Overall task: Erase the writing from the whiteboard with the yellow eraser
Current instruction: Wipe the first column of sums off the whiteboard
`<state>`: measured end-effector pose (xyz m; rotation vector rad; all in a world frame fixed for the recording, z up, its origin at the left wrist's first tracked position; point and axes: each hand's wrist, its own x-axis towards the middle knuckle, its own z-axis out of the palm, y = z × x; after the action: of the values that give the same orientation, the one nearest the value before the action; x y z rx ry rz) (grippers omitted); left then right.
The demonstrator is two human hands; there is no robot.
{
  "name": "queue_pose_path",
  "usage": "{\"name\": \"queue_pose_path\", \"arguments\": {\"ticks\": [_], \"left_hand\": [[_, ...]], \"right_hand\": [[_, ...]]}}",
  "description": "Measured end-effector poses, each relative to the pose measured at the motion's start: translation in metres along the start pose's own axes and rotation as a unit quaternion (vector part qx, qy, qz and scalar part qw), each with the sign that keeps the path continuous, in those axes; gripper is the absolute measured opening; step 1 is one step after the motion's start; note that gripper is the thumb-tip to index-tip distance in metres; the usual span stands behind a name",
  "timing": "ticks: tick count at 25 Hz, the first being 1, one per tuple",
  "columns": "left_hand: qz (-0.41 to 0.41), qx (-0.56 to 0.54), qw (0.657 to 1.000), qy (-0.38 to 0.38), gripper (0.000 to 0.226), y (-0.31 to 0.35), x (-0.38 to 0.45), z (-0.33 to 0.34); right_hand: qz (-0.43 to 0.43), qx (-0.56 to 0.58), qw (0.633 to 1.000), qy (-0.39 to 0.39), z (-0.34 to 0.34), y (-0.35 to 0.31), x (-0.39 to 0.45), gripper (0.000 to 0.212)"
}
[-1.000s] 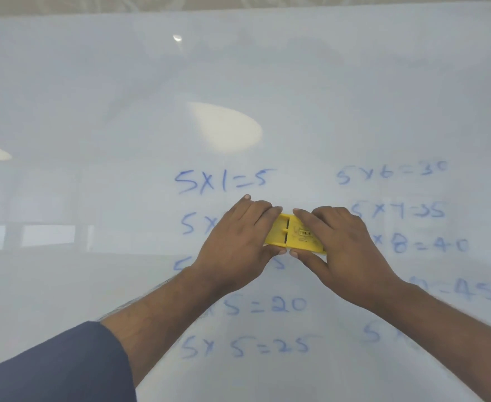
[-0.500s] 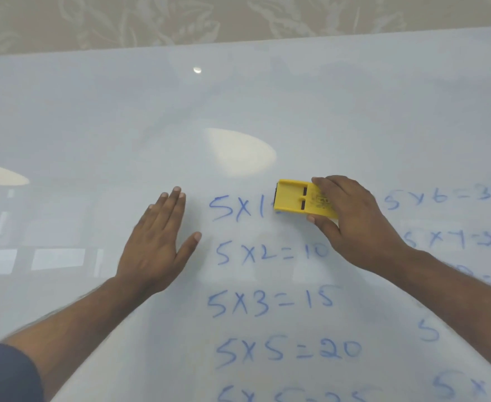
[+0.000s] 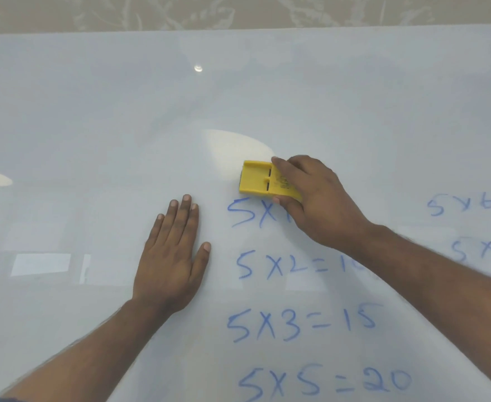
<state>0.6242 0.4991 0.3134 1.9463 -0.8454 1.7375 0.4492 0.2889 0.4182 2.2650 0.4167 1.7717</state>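
The whiteboard (image 3: 122,126) fills the view, with blue handwritten times tables (image 3: 299,324) in a column at the lower centre and a second column (image 3: 467,204) cut off at the right edge. My right hand (image 3: 316,204) grips the yellow eraser (image 3: 260,178) and presses it flat on the board just above the top line "5x1", whose right part my hand hides. My left hand (image 3: 171,256) lies flat on the board left of the writing, fingers together, holding nothing.
A patterned beige wall (image 3: 238,10) shows above the board's top edge. Reflections of ceiling lights (image 3: 235,152) and windows (image 3: 41,265) glare on the glossy surface at the centre and left.
A second ago both hands held the eraser over the middle lines. My left hand let go and now rests flat at the left. My right hand has carried the eraser up above the top line.
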Motion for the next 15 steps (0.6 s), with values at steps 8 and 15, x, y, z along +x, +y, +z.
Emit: {"name": "queue_pose_path", "arguments": {"ticks": [8, 15], "left_hand": [[0.013, -0.002, 1.000, 0.010, 0.068, -0.001, -0.001, 0.001], [0.011, 0.004, 1.000, 0.014, 0.068, 0.000, -0.003, 0.003]], "right_hand": [[-0.046, 0.022, 0.997, -0.054, 0.024, -0.026, 0.013, 0.057], [-0.126, -0.061, 0.982, -0.125, -0.003, 0.008, -0.020, 0.058]]}}
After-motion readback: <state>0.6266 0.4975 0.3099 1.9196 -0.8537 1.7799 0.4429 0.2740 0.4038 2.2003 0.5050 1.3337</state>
